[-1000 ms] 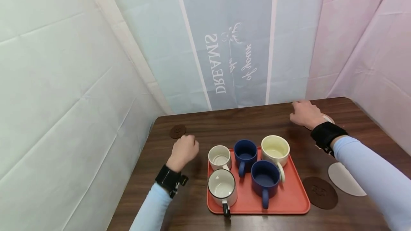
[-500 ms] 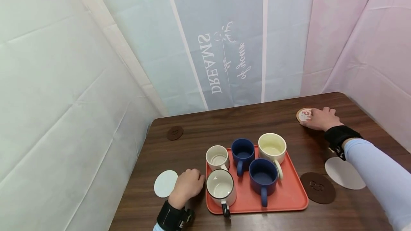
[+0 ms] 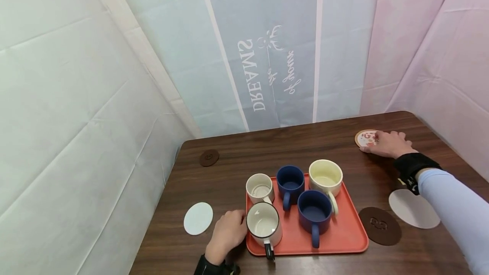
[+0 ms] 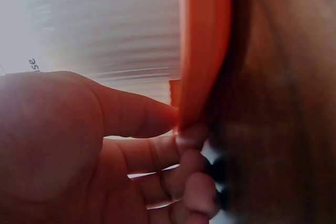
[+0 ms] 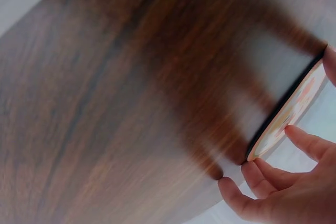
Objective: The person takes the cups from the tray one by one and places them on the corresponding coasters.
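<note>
My left hand (image 3: 228, 231) pinches the left rim of a red-orange tray (image 3: 341, 241); in the left wrist view the thumb (image 4: 139, 116) and index finger meet at the tray edge (image 4: 206, 40). On the tray stand a white mug with a black rim and handle (image 3: 263, 220), a small cream mug (image 3: 260, 186), two navy mugs (image 3: 315, 211) and a pale yellow mug (image 3: 325, 175). At the far right my right hand (image 3: 389, 144) grips a round printed coaster (image 3: 365, 138) by its edges, flat on the table, one fingertip on its face in the right wrist view.
More round coasters lie on the dark wooden table (image 3: 282, 147): a small brown one (image 3: 209, 158) far left, a white one (image 3: 198, 218) near left, a brown one (image 3: 380, 226) and a white one (image 3: 412, 208) right of the tray. Cloth curtains (image 3: 275, 75) hang around the back and sides.
My left hand has come down and right to the tray's rim, uncovering the white coaster. The right hand has moved right and onto the printed coaster. The mugs stay in place.
</note>
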The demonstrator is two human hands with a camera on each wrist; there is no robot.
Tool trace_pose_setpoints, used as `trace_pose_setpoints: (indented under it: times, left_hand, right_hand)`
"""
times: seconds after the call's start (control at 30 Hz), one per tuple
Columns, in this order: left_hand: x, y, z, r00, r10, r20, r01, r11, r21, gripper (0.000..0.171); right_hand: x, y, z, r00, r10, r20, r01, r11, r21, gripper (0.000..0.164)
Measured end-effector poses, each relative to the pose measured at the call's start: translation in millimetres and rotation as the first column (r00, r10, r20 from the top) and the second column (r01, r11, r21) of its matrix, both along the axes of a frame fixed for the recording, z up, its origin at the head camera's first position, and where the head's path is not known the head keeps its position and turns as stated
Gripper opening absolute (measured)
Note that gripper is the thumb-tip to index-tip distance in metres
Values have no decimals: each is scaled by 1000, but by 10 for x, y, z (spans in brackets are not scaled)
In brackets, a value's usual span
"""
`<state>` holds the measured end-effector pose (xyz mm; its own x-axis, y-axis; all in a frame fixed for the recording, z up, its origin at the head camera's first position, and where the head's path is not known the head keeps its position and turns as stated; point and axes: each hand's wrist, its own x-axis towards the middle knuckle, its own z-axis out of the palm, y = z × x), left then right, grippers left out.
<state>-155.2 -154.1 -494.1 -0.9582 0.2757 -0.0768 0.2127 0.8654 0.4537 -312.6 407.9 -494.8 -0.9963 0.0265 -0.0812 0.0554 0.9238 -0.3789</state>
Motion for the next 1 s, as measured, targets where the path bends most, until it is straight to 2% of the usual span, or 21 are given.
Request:
trace_pose_setpoints:
  times: [0.47, 0.73, 1.0]
  left_hand:
    - [31, -18, -67, 999, 35, -11, -35, 999, 14, 30]
    - [40, -21, -64, 998, 48, -46, -47, 999, 19, 29]
    - [59, -5, -78, 997, 58, -43, -57, 998, 37, 30]
  right_hand:
    - [23, 42, 14, 1000, 8, 9, -8, 1000, 13, 101]
    - [13, 9, 4, 1000, 9, -3, -9, 1000, 6, 97]
    - [32, -23, 18, 1000, 14, -13, -13, 1000, 10, 94]
